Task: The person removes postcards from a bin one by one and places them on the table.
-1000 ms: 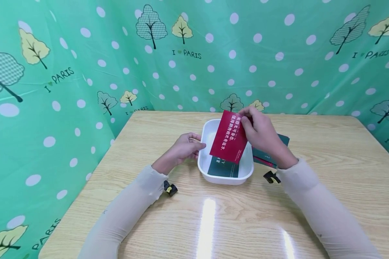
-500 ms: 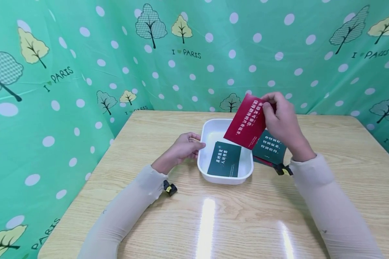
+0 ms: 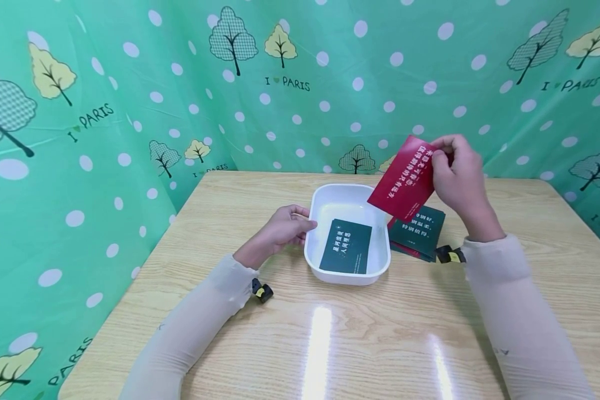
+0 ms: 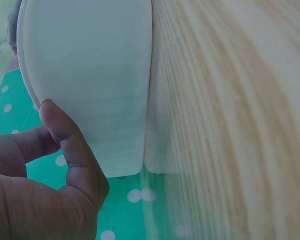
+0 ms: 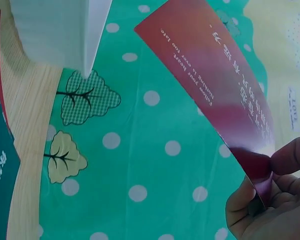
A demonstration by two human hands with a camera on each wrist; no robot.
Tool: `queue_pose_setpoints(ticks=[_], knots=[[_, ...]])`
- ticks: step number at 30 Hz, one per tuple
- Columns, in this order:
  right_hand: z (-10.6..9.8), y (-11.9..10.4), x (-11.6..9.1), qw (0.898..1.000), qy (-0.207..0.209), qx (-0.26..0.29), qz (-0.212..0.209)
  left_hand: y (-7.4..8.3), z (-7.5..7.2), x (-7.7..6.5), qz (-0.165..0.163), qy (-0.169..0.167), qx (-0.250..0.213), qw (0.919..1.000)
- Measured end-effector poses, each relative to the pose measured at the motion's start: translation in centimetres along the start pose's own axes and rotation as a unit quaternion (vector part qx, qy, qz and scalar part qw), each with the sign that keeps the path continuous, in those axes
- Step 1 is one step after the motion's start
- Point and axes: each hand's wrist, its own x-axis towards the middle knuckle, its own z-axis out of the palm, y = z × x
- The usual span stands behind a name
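Note:
A red card with white writing (image 3: pixel 404 179) hangs in the air, pinched at its upper right corner by my right hand (image 3: pixel 459 175). In the right wrist view the red card (image 5: pixel 215 80) bends slightly between thumb and fingers. My left hand (image 3: pixel 284 226) grips the left rim of a white plastic basin (image 3: pixel 325 200); in the left wrist view its thumb and a finger pinch the basin wall (image 4: pixel 95 65). Inside the basin lies a dark green card (image 3: pixel 347 247). Under the red card, right of the basin, sits a loose pile of green and red cards (image 3: pixel 420 233).
A light wood table (image 3: pixel 260 344) carries everything, with bright reflections near its front. Behind and to the left hangs a green dotted curtain (image 3: pixel 280 122). Black straps with yellow marks (image 3: pixel 451 255) are at both wrists.
My right hand has lifted the red card from over the basin, up and to the right, above the card pile. The green card in the basin is uncovered. My left hand has stayed put.

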Motion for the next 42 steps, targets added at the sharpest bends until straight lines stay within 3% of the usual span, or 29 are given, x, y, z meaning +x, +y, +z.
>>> queue_pose_setpoints(ticks=[15,21,27,42], knots=[[-0.9,4.3,1.2,0.992,0.018,-0.049,0.118,-0.1,-0.1,0.1,0.000,0.001,0.003,1.0000],[-0.4,6.3,1.1,0.987,-0.021,-0.068,0.145,-0.1,0.0,0.0,0.001,0.002,0.001,1.0000],[0.3,7.9,1.0,0.984,-0.056,-0.085,0.146,0.1,0.0,0.0,0.000,0.001,-0.001,1.0000],[2.3,9.7,0.3,0.971,-0.163,-0.100,0.144,0.0,0.0,-0.1,0.003,0.003,-0.005,1.0000]])
